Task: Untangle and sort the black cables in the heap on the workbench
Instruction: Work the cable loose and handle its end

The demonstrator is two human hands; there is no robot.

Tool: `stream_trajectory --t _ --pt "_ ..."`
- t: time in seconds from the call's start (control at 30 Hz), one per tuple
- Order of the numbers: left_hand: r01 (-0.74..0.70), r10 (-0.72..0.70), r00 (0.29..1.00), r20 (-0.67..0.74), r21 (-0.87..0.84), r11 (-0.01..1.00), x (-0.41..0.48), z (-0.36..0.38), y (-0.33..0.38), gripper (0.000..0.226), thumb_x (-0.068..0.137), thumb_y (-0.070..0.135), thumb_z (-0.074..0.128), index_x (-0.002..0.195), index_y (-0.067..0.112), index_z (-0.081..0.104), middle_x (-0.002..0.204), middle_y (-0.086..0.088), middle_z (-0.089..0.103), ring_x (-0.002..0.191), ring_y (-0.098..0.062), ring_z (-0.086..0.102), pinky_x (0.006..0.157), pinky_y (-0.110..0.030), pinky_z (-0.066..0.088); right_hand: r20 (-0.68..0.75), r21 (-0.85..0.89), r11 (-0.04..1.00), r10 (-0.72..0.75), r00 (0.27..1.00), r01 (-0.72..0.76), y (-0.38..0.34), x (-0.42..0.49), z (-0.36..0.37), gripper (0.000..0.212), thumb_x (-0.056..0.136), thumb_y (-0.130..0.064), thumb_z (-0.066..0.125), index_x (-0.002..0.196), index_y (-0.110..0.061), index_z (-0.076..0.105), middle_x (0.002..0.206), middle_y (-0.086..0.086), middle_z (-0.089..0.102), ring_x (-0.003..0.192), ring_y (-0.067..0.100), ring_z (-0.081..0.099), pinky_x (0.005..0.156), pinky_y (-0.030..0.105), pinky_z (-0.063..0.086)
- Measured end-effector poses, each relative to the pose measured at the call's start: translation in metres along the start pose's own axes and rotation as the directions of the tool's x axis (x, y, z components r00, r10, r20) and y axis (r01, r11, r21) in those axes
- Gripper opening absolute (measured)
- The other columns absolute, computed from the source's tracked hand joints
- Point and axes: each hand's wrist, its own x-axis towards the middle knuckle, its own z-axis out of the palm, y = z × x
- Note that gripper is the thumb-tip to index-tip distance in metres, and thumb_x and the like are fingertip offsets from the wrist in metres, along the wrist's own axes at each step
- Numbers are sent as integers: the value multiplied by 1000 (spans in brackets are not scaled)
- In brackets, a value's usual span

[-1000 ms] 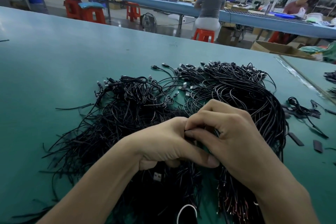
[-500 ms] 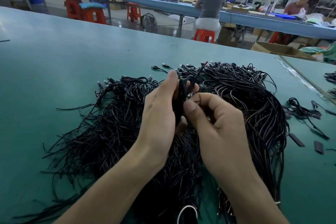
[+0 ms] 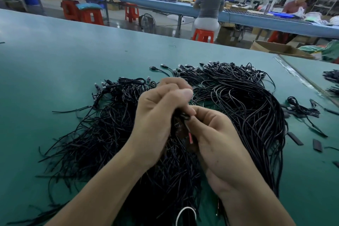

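A big heap of thin black cables (image 3: pixel 244 108) with USB plugs at their far ends lies on the green workbench (image 3: pixel 64 64). A more tangled part of the heap (image 3: pixel 102 134) spreads to the left. Above the middle of it, my left hand (image 3: pixel 157 119) grips a small bunch of black cables (image 3: pixel 180 117) in curled fingers. My right hand (image 3: pixel 214 139) sits close beside it and pinches the same bunch, where a short red wire end (image 3: pixel 190 137) shows. The bunch is mostly hidden between my hands.
Loose cable bits and flat black pieces (image 3: pixel 295 138) lie at the right. A white loop (image 3: pixel 185 214) shows at the near edge. More cables (image 3: pixel 330 77) lie on the adjoining bench. Two people sit at a long blue bench (image 3: pixel 165 3) behind, among red stools.
Both hands rose off the heap with a bunch of cables. My left hand now closes over the bunch's top, and my right hand has dropped a little lower on it.
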Motion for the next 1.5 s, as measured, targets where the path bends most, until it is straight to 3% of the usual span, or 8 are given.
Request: stream_trajectory --t 0.23,0.33,0.53,0.9,1.0,1.27,1.4,1.5 --pt "-111 81 990 115 287 952 4 -8 -12 38 81 30 70 117 29 58 124 13 63 115 -4 58 97 -27 45 -98 -150 982 -127 987 111 -6 5 -21 20 85 -19 61 71 -15 75 63 -4 65 55 0 54 49 10 44" --pt "-91 55 993 102 390 916 4 -13 -14 44 77 38 75 117 43 56 125 18 60 121 -6 55 98 -32 45 -57 -171 978 -128 990 117 -11 6 -27 20 88 -17 61 72 -16 73 64 -3 66 56 1 57 51 11 46" --pt "77 -131 987 94 438 896 8 -22 -12 54 67 35 81 116 34 59 100 16 64 81 -1 58 72 -24 52 -88 -339 934 -151 985 114 -7 9 -39 16 87 -22 66 73 -22 74 66 -9 62 64 3 53 63 16 47" --pt "-150 161 986 40 628 764 4 -18 -12 21 79 10 80 79 22 64 70 5 67 55 -12 60 48 -25 50 -33 -391 906 -187 982 159 -1 12 -32 21 93 -16 63 74 -18 72 61 -13 60 58 -1 50 58 14 44" --pt "-93 85 996 40 563 821 6 -20 -11 24 77 2 78 82 23 66 73 8 71 61 -5 64 55 -20 52 -50 -402 907 -154 987 121 4 12 -31 18 94 -14 63 78 -14 72 68 -6 63 67 11 55 69 36 54" --pt "161 -166 983 78 62 985 7 -17 -7 25 94 18 44 99 21 68 92 -13 77 96 -22 72 86 -29 54 -84 -512 846 -219 972 146 6 15 -36 16 93 -8 65 80 -14 73 62 -13 65 57 -7 54 58 8 43" --pt "78 -89 995 51 186 979 6 -16 -12 15 95 29 56 86 32 68 74 -11 75 92 -22 73 99 -42 48 -119 -510 850 -222 968 133 8 15 -35 17 93 -10 66 79 -15 72 66 -10 68 62 -4 58 60 11 46" --pt "-5 -4 1000 25 368 930 4 -18 -19 21 78 31 78 91 33 61 91 4 75 87 -10 68 82 -29 53 -165 -483 863 -255 953 148 5 14 -38 19 93 -11 66 77 -16 73 63 -10 68 60 -3 59 60 12 48"
